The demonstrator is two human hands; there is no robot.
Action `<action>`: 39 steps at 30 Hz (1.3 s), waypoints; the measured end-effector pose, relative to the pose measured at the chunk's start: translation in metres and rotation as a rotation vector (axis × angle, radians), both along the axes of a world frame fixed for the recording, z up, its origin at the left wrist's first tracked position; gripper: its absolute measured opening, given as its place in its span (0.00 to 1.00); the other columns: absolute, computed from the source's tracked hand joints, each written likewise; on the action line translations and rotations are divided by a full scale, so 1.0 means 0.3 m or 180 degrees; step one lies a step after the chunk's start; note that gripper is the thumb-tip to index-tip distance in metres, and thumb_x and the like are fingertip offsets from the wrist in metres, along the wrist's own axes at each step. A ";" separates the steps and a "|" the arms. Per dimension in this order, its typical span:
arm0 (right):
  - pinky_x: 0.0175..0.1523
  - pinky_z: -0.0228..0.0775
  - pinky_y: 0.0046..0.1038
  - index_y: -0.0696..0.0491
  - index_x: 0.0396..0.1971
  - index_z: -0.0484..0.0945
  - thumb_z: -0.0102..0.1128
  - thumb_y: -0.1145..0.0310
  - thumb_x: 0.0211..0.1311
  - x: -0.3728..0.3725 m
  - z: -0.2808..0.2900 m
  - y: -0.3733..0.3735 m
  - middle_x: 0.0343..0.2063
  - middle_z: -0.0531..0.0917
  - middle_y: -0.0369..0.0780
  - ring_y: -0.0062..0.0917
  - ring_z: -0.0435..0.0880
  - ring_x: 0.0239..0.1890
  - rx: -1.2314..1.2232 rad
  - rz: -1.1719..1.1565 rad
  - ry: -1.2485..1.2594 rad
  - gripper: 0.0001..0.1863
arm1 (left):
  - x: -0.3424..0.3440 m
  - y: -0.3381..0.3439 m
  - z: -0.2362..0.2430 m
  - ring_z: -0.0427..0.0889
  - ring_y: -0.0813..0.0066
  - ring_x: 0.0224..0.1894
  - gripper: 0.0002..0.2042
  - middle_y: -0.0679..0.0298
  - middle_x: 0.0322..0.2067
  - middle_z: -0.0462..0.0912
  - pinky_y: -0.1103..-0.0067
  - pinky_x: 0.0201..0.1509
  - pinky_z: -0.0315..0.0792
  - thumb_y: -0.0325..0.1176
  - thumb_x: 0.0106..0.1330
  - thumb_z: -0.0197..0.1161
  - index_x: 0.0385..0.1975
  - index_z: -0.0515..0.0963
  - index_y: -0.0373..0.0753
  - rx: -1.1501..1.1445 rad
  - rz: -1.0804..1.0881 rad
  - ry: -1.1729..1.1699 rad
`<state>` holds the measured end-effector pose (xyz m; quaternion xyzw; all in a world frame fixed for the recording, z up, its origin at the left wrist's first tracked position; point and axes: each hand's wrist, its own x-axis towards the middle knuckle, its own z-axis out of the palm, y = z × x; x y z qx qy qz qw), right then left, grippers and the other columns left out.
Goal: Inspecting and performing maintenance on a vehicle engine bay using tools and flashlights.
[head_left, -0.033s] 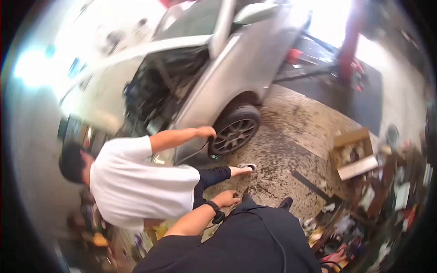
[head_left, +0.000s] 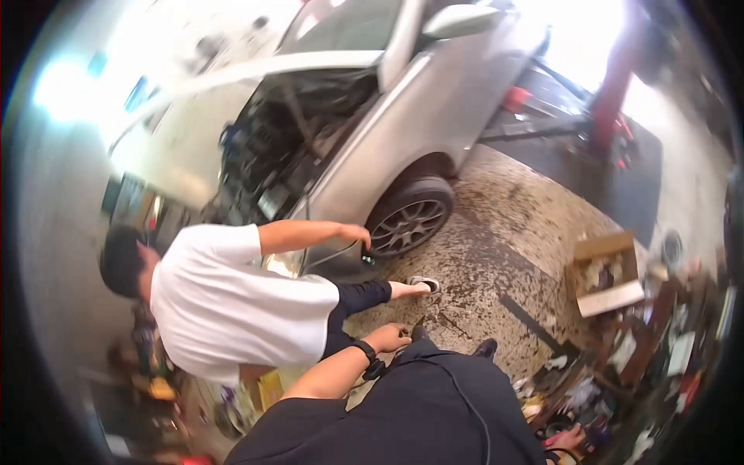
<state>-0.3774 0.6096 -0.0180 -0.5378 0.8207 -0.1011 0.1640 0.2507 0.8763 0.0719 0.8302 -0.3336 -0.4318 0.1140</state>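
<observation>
My left hand (head_left: 387,339), with a dark watch on the wrist, hangs beside my dark clothing. Its fingers are curled, and what they hold, if anything, is hidden. Low on the right my right hand (head_left: 571,439) reaches into a heap of small parts and tools (head_left: 577,395). Its fingers look bent around something small that I cannot make out. A thin black cord (head_left: 465,399) runs down my front. To my left a co-worker in a white shirt (head_left: 240,298) stretches an arm toward the front wheel (head_left: 411,225) of a silver car (head_left: 387,147), a dark hose (head_left: 333,254) by that hand.
The car's engine bay (head_left: 287,139) stands open. An open cardboard box (head_left: 608,298) sits on the stained floor (head_left: 504,232) at right, near a dark flat bar (head_left: 531,322). Behind it rises a red lift post (head_left: 612,101). Clutter fills the lower right.
The view has shifted slightly, so the car and box sit further right. The co-worker's hand appears a little lower beside the wheel. My left hand looks much the same.
</observation>
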 end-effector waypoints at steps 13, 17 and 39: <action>0.38 0.67 0.20 0.59 0.54 0.72 0.59 0.74 0.61 1.951 0.568 0.079 0.35 0.79 0.35 0.16 0.74 0.33 0.2184 0.3489 -0.3407 0.20 | -0.062 0.861 -0.093 0.82 0.55 0.47 0.25 0.48 0.45 0.82 0.69 0.51 0.74 0.47 0.61 0.63 0.52 0.77 0.34 -0.0123 0.2458 0.0425; 0.34 0.67 0.19 0.59 0.54 0.72 0.59 0.75 0.61 2.385 0.730 0.443 0.35 0.80 0.36 0.16 0.74 0.30 0.2311 0.4124 -0.3799 0.21 | -0.072 1.144 -0.155 0.83 0.59 0.47 0.25 0.49 0.45 0.83 0.70 0.52 0.74 0.45 0.61 0.63 0.52 0.76 0.34 -0.0256 0.3443 0.0227; 0.43 0.75 0.32 0.57 0.37 0.79 0.72 0.65 0.48 3.730 0.948 1.116 0.36 0.83 0.47 0.43 0.83 0.40 0.0620 0.8052 -0.2410 0.18 | 0.165 0.816 -0.153 0.83 0.58 0.46 0.20 0.47 0.42 0.83 0.72 0.52 0.75 0.40 0.63 0.62 0.48 0.77 0.30 -0.0379 0.6375 -0.0153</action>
